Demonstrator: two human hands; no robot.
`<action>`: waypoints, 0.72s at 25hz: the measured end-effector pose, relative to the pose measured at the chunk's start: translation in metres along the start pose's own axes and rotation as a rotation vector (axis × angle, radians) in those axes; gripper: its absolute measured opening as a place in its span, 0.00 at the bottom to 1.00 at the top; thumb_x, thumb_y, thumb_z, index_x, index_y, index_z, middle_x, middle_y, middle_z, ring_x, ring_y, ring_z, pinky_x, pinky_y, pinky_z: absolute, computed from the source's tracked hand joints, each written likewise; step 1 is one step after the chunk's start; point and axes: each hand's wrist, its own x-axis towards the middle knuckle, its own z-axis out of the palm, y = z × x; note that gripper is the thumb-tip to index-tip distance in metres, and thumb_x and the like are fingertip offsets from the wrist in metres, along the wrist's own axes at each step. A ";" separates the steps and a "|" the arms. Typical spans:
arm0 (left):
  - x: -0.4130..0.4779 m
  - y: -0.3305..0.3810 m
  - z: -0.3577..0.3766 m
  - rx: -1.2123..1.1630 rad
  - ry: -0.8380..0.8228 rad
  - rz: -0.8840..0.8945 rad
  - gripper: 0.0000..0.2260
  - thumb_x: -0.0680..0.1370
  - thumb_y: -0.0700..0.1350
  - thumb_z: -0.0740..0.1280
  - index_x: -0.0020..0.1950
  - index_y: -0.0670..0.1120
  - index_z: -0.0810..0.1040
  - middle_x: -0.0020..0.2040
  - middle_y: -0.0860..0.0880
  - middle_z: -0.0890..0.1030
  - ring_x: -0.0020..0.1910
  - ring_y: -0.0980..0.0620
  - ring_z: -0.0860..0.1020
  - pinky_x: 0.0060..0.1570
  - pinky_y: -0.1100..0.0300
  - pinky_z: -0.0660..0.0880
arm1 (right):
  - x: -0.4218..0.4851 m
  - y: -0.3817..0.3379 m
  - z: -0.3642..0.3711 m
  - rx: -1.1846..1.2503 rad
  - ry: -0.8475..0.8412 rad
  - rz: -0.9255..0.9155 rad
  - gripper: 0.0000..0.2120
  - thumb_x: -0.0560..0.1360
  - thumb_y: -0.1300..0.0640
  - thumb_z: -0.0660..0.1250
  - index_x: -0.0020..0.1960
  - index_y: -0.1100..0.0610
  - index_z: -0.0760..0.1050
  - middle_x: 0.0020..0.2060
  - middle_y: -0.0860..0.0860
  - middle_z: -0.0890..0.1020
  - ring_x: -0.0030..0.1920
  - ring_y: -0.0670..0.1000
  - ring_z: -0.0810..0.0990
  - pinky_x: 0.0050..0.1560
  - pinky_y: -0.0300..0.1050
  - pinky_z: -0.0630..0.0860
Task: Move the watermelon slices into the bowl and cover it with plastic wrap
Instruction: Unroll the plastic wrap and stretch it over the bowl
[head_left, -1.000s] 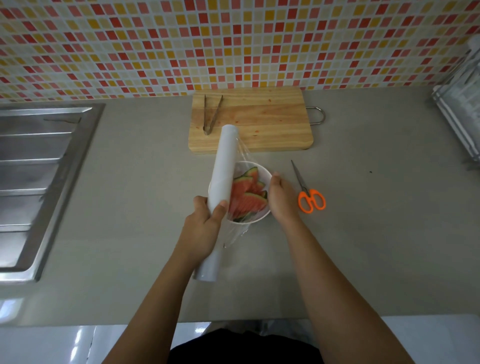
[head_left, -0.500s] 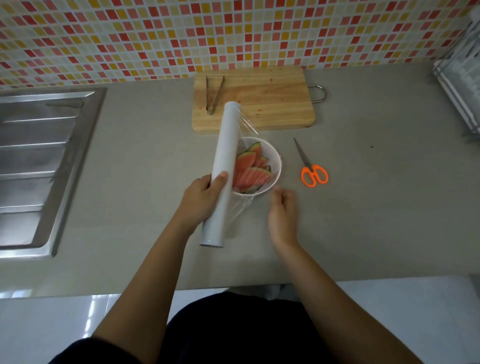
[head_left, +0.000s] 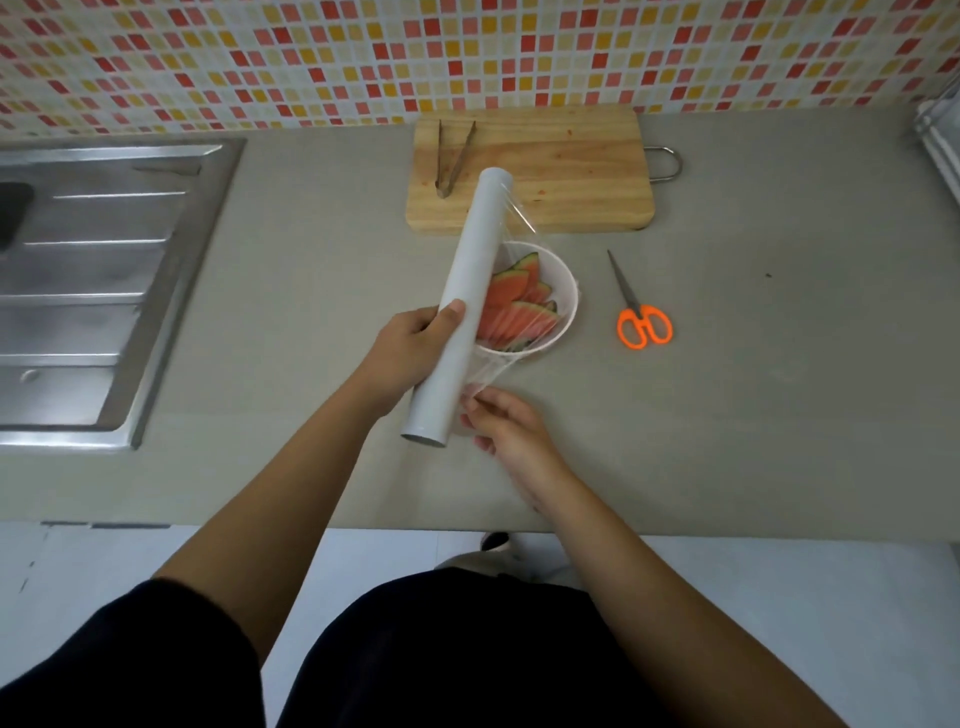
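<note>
Head view: watermelon slices (head_left: 511, 314), inside white bowl (head_left: 563, 296) on grey counter (head_left: 779, 415), film partly stretched over rim. Plastic wrap roll (head_left: 460, 317), held slanted above bowl's left edge by left hand (head_left: 410, 345), closed around the tube, apparently to feed film. Right hand (head_left: 506, 428), fingers pinching the film's near edge below the bowl, likely tensioning. Orange scissors (head_left: 641, 317) just right; cutting board (head_left: 535, 171) with tongs (head_left: 454, 156) behind.

One bowl (head_left: 569, 306), one plastic wrap roll (head_left: 462, 306), one cutting board (head_left: 561, 171), one pair of tongs (head_left: 453, 156), one pair of scissors (head_left: 641, 312), two hands; slice count indeterminate.
</note>
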 end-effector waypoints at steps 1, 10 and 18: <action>0.000 0.000 -0.001 -0.018 -0.009 -0.006 0.24 0.75 0.62 0.61 0.40 0.40 0.77 0.36 0.47 0.77 0.34 0.50 0.75 0.38 0.55 0.72 | 0.002 0.002 0.001 0.029 -0.013 0.003 0.06 0.76 0.59 0.64 0.42 0.51 0.77 0.38 0.46 0.80 0.44 0.48 0.73 0.41 0.39 0.67; -0.002 0.005 -0.006 -0.060 -0.052 -0.011 0.21 0.76 0.60 0.62 0.39 0.42 0.74 0.34 0.46 0.73 0.33 0.49 0.72 0.36 0.55 0.70 | -0.004 0.011 -0.007 0.321 0.046 0.034 0.06 0.77 0.66 0.61 0.46 0.56 0.73 0.37 0.51 0.79 0.38 0.43 0.80 0.44 0.33 0.76; 0.003 0.006 0.005 0.233 0.201 0.042 0.18 0.77 0.60 0.60 0.56 0.48 0.77 0.45 0.51 0.78 0.42 0.51 0.77 0.40 0.58 0.72 | -0.006 -0.003 -0.014 0.474 0.046 0.106 0.08 0.75 0.64 0.64 0.38 0.54 0.72 0.34 0.48 0.81 0.40 0.45 0.78 0.45 0.37 0.75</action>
